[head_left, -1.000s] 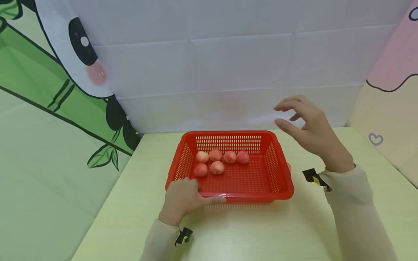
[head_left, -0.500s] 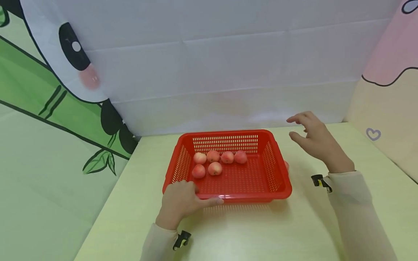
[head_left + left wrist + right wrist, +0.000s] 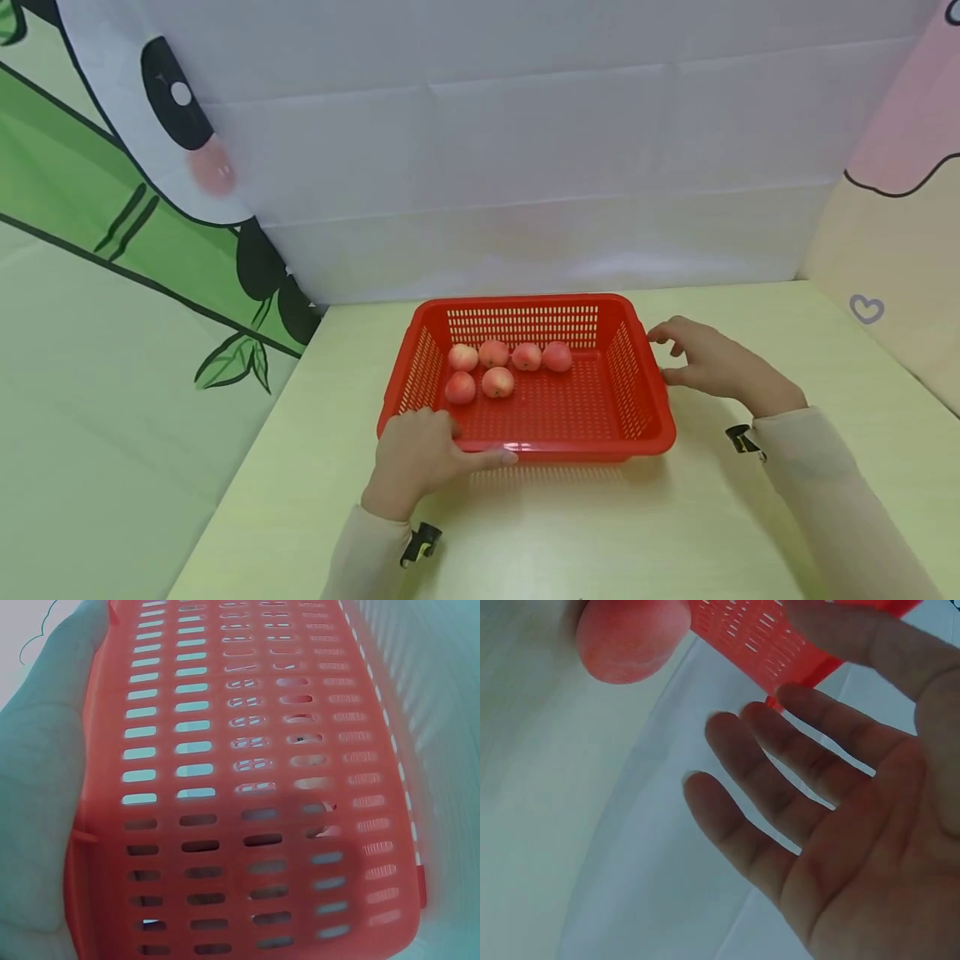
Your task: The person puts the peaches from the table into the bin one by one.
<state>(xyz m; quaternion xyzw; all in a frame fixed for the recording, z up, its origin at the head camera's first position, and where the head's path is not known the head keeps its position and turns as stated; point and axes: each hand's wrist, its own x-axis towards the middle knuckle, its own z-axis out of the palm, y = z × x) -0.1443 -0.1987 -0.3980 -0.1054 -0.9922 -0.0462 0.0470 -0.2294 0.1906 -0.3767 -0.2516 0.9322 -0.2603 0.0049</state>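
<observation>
A red plastic basket (image 3: 585, 450) with slotted walls sits on the table, with several small red-yellow apples (image 3: 498, 382) toward its back left. My left hand (image 3: 420, 458) grips the basket's front left rim, its thumb along the front edge and its fingers over the corner. In the left wrist view the slotted basket wall (image 3: 217, 787) lies beside that hand. My right hand (image 3: 712, 362) is low beside the basket's right side, fingers spread and holding nothing. Another apple (image 3: 634, 637) lies on the table outside the basket; in the head view it is hidden.
The pale yellow table (image 3: 300, 500) carries the basket. A white cloth backdrop (image 3: 525, 150) stands just behind it. Printed panels rise at the left (image 3: 97, 333) and right (image 3: 900, 275) of the table.
My right hand has come down from above the basket's back right to the table beside its right side, where it now covers the outside apple. The left hand keeps its place on the rim.
</observation>
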